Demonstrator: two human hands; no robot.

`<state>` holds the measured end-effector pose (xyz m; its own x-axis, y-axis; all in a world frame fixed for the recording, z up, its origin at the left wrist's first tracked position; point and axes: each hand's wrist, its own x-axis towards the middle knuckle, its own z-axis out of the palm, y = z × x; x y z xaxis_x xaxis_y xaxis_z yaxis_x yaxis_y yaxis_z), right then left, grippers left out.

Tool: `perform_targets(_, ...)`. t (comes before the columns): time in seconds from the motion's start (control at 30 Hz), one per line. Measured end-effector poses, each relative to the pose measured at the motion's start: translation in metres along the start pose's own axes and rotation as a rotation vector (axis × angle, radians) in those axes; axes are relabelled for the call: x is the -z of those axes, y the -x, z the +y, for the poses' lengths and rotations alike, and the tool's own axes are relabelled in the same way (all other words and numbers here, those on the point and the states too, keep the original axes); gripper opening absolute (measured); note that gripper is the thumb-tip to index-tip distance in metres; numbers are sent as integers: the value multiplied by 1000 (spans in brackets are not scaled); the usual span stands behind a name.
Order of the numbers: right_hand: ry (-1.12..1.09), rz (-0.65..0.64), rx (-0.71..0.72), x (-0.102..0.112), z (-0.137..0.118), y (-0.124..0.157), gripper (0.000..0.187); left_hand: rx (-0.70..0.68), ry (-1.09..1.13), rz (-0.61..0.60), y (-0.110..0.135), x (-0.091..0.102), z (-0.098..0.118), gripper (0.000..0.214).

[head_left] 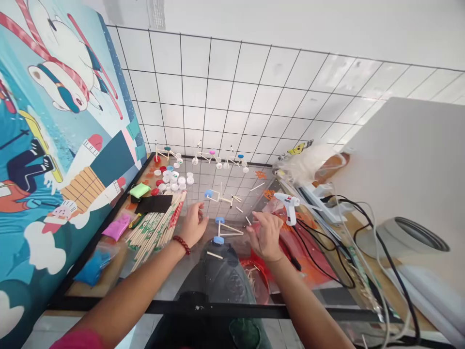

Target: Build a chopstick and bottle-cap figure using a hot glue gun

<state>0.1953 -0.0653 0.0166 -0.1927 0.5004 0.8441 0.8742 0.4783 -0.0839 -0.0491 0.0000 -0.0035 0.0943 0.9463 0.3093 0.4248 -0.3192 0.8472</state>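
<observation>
My left hand [195, 224], with a red bead bracelet [181, 245] at its wrist, hovers over the glass table with fingers loosely bent, thumb apart and nothing held. To the right, my right hand [267, 235] has its thumb and forefinger apart. Just beside those fingertips is a short dark-tipped stick [248, 221]; contact is unclear. Between my hands lies a V-shaped stick frame [231, 229] with two blue bottle caps [219, 240] as wheels. Behind it sits another stick frame [225, 198] with a blue cap and an upright stick.
White and red bottle caps [174, 178] and a bundle of wooden sticks [158, 230] lie left. Finished-looking cap-and-stick models [212, 157] line the back. At right are a white glue gun [289, 206], black cables [327, 242] and a red bowl of sticks [267, 286].
</observation>
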Motion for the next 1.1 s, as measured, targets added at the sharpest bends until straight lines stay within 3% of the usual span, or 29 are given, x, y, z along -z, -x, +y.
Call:
perform_targets(0.2, 22, 47, -1, 3, 2, -2, 38, 6, 22, 5, -1, 0, -2, 37)
perform_targets(0.43, 55, 20, -14, 2, 3, -3, 34, -12, 25, -4, -1, 3, -1, 10)
perform_targets(0.7, 55, -18, -12, -2, 9, -1, 33, -62, 89, -115, 0, 4, 3, 11)
perform_targets(0.9, 46, -43, -21, -5, 11, -1, 32, -93, 14, -123, -2, 7, 5, 24)
perform_targets(1.1, 41, -56, -32, -5, 12, -1, 30, -72, 5, -107, -2, 9, 7, 18)
